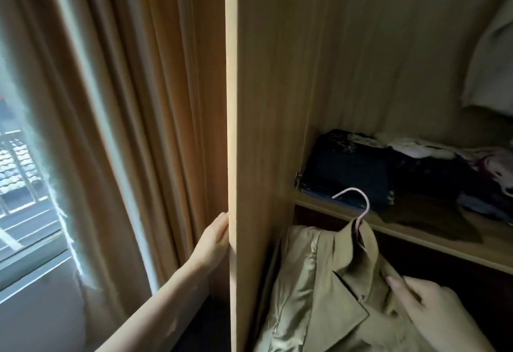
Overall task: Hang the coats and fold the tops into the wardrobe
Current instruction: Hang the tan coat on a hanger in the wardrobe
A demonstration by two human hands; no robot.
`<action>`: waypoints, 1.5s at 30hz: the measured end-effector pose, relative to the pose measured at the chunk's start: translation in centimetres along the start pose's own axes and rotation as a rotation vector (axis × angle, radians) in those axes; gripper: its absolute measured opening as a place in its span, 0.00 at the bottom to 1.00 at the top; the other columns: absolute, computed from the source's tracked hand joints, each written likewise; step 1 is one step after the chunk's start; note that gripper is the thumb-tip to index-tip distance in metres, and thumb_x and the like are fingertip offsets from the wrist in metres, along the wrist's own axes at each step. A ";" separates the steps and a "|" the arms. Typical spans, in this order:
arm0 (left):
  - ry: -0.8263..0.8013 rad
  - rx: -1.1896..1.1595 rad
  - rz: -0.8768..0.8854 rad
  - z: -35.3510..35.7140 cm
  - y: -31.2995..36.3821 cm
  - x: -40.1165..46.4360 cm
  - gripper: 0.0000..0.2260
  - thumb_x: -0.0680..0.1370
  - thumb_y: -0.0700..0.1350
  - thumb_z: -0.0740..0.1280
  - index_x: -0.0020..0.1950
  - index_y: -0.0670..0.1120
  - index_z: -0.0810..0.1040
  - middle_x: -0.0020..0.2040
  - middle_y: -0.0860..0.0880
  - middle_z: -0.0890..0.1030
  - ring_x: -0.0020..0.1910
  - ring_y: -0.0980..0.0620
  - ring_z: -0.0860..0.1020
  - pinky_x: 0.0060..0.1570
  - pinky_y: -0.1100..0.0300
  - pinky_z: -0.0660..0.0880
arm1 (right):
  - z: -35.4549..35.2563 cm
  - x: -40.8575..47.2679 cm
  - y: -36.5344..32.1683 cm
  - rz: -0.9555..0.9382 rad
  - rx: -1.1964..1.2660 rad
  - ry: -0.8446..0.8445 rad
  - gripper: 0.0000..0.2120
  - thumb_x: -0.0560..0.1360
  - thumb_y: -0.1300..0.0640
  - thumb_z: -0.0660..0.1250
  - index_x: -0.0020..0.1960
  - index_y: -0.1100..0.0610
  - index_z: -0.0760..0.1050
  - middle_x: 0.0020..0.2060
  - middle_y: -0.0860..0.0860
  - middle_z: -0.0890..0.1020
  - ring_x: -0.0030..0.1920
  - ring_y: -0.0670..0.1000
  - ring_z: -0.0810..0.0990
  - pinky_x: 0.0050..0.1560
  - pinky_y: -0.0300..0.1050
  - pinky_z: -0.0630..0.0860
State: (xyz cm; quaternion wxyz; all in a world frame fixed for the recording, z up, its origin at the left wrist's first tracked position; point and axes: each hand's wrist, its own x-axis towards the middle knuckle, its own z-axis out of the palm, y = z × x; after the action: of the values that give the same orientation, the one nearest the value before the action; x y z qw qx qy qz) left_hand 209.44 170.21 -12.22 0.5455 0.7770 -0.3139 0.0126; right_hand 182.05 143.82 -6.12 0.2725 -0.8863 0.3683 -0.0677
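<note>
Left hand (215,238) raised, forearm extended, fingers straight, flat against a panel edge. Right hand (433,307) low, fingers curled, gripping fabric.

Dim interior, daylight from one side only
Lit from window (25,174) at left; bright strip along wardrobe door edge (231,135); shelf recess (416,174) deep in shadow, dark clothes indistinct; soft, slightly smeared detail throughout; wide-angle bowing of verticals toward both edges

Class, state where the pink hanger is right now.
The hanger sits in the coat collar, lower centre-right, its hook just before the shelf of folded clothes.
</note>
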 end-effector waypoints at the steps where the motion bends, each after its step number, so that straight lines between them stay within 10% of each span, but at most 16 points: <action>1: 0.069 0.063 0.019 0.3 0.0 -0.2 0.09 0.83 0.40 0.57 0.57 0.51 0.74 0.58 0.55 0.71 0.58 0.58 0.74 0.60 0.51 0.74 | 0.0 -0.1 -0.1 -0.023 0.009 0.006 0.20 0.77 0.36 0.56 0.38 0.45 0.80 0.35 0.45 0.83 0.41 0.44 0.81 0.51 0.48 0.78; 4: 0.387 0.197 0.174 1.5 0.7 -1.7 0.07 0.80 0.40 0.57 0.57 0.45 0.69 0.56 0.57 0.63 0.60 0.46 0.68 0.58 0.48 0.72 | -0.4 -0.1 0.7 -0.039 0.023 0.042 0.24 0.77 0.36 0.56 0.33 0.51 0.77 0.31 0.47 0.82 0.34 0.42 0.81 0.43 0.45 0.77; 9: 0.014 0.482 0.840 5.5 7.5 -2.4 0.09 0.78 0.42 0.53 0.52 0.48 0.71 0.54 0.50 0.69 0.47 0.51 0.67 0.47 0.58 0.66 | -1.5 -0.8 1.5 -0.009 -0.005 0.073 0.24 0.75 0.34 0.56 0.32 0.51 0.73 0.31 0.49 0.80 0.33 0.43 0.80 0.37 0.41 0.74; 18: -0.378 0.534 0.525 21.2 13.6 4.1 0.26 0.79 0.44 0.59 0.77 0.53 0.55 0.72 0.54 0.60 0.70 0.49 0.59 0.70 0.49 0.58 | -8.7 -1.9 5.2 -0.047 -0.115 0.223 0.23 0.78 0.36 0.56 0.34 0.52 0.66 0.32 0.51 0.76 0.34 0.44 0.77 0.32 0.37 0.66; 24: -0.246 0.560 0.962 28.9 20.7 10.9 0.11 0.72 0.48 0.64 0.53 0.57 0.76 0.47 0.58 0.78 0.44 0.54 0.77 0.40 0.60 0.73 | -17.0 -0.6 9.0 0.031 -0.146 0.361 0.24 0.77 0.37 0.58 0.35 0.55 0.69 0.32 0.51 0.78 0.36 0.43 0.79 0.38 0.36 0.71; 31: -0.149 0.578 1.063 34.9 33.3 19.7 0.18 0.77 0.42 0.58 0.66 0.52 0.68 0.59 0.52 0.76 0.57 0.46 0.75 0.52 0.53 0.68 | -30.4 3.7 9.4 -0.018 -0.380 0.566 0.15 0.76 0.45 0.52 0.37 0.51 0.68 0.34 0.49 0.77 0.35 0.51 0.77 0.40 0.54 0.76; 45: 0.161 0.640 1.065 38.7 51.5 41.2 0.05 0.79 0.47 0.58 0.55 0.52 0.70 0.55 0.48 0.80 0.54 0.42 0.77 0.40 0.54 0.65 | -48.9 19.2 5.8 -0.124 -0.836 0.971 0.08 0.81 0.53 0.51 0.53 0.53 0.67 0.35 0.49 0.69 0.42 0.60 0.77 0.37 0.48 0.66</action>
State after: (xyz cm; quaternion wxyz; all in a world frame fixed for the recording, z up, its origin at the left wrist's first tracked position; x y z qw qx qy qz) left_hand 204.21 106.84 30.30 0.2267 0.6352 -0.5967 0.4348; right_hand 176.61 105.99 30.46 -0.2978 -0.8060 0.3930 -0.3275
